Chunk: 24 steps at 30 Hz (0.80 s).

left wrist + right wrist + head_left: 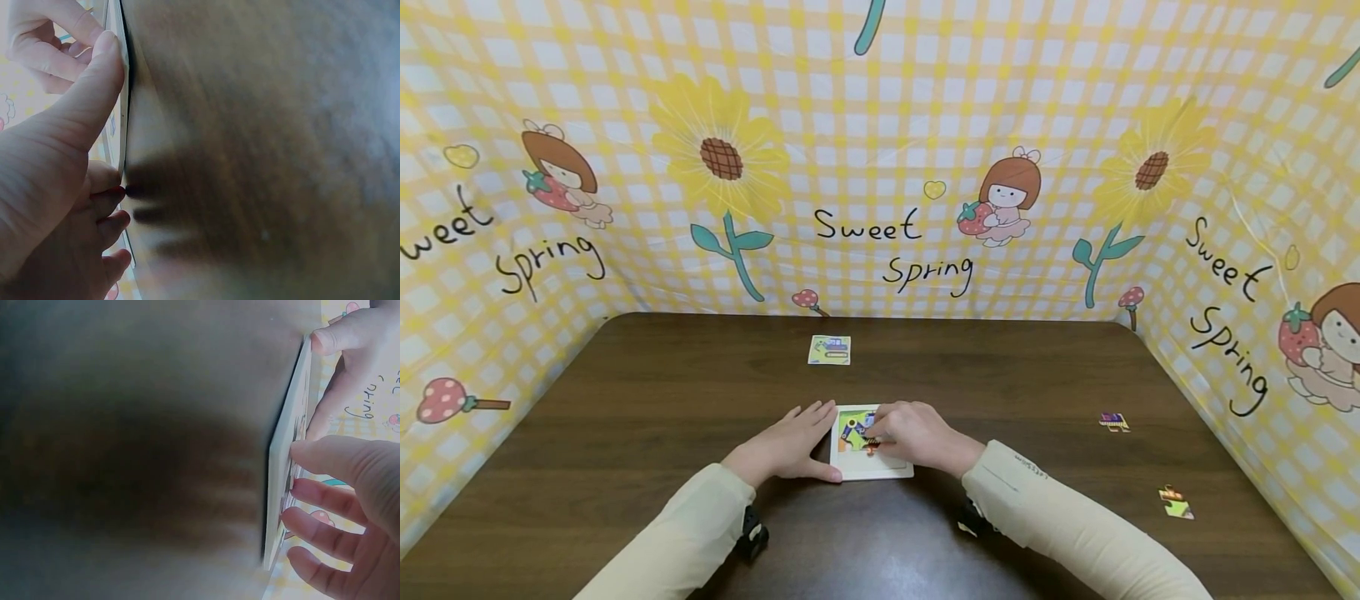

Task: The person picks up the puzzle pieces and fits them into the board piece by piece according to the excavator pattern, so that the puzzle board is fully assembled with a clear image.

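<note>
A white-framed puzzle tray lies on the brown table, partly filled with colourful jigsaw pieces in green, blue and yellow. My left hand is spread along its left side, the thumb on the near left corner and the fingers reaching to the far left corner. Over the tray's right half, my right hand has its fingers bent down, with index finger and thumb at a puzzle piece showing an orange tab. In the right wrist view its fingertips meet the tray's face. The hand covers much of that piece.
A small picture card with a vehicle lies beyond the tray. To the right are two loose pieces, a purple one and an orange-and-green one. A yellow checked cloth encloses the table's back and sides.
</note>
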Motion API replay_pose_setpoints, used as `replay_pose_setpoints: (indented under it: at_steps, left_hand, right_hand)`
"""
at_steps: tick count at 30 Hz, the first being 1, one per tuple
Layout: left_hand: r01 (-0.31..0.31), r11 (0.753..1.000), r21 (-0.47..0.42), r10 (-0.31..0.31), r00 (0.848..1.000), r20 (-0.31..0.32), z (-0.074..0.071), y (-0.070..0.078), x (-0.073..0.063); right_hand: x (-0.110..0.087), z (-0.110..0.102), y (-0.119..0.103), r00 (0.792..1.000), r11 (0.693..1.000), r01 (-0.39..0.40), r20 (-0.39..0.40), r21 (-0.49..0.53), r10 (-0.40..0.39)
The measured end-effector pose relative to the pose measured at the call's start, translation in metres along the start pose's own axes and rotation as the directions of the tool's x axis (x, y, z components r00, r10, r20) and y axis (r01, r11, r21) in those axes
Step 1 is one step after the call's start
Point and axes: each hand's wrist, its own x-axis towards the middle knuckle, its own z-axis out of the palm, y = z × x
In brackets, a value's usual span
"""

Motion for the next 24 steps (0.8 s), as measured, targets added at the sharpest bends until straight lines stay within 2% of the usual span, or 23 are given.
replay_pose_setpoints:
  at_steps: [11,24]
  left_hand:
    - [0.003,1.0,-0.002,-0.003,1.0,0.005,0.0003,-0.001,0.0011]
    - [-0.001,1.0,-0.001,0.001,1.0,0.006,-0.0002,-0.001,0.0014]
  right_hand:
    - [0.0024,-0.0015,-0.0001,1.0,1.0,0.021,0.016,-0.004,-0.021]
    - [0.0019,-0.0027,0.0027,0.998,0.998,0.0,0.056,0.059,-0.003]
